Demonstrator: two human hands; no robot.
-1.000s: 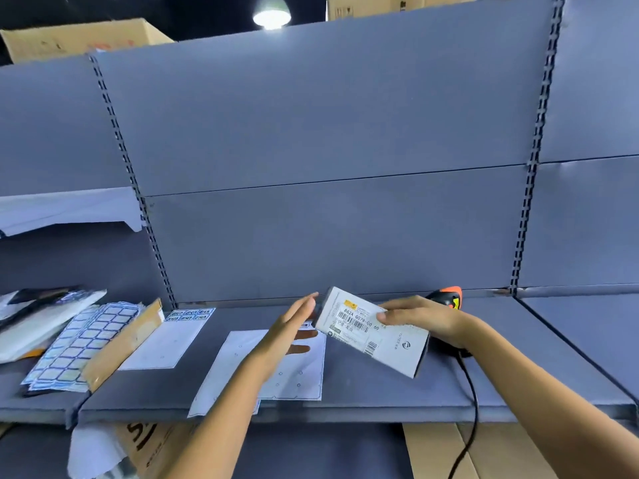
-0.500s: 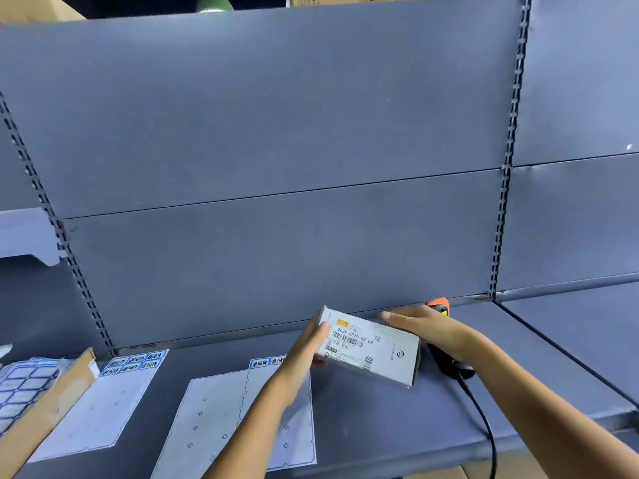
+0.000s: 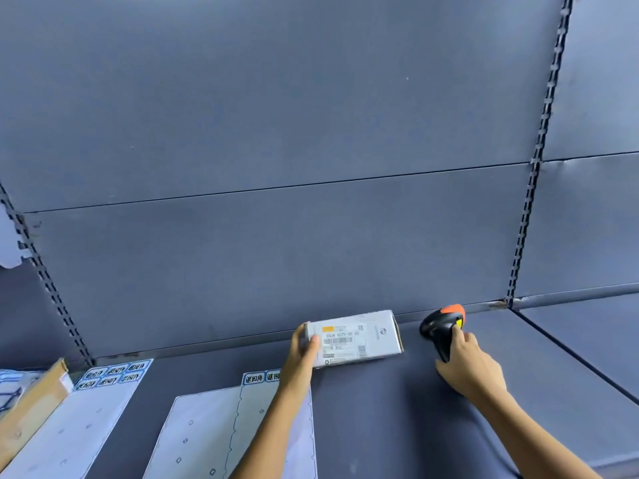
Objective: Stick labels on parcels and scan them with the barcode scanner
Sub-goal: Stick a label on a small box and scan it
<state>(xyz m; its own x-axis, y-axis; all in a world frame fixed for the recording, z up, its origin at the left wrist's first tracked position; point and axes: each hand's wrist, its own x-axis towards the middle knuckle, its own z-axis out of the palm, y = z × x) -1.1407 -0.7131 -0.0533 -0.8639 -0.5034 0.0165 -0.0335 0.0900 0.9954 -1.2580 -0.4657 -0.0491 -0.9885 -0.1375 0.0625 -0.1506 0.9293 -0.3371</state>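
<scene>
The left hand grips the left end of the parcel, which lies label-up on the shelf. To its right, the right hand wraps the scanner handle. Scanning seems next: lift and aim at the barcode.

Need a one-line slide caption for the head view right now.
Left hand holds the labelled parcel on the shelf while right hand grips the barcode scanner.

The person shows only as two arms. The left forearm and the right forearm are bare and slim all the way to the lower edge of the view. The left hand and the right hand are bare too. The left thumbnail is short and plain.
</scene>
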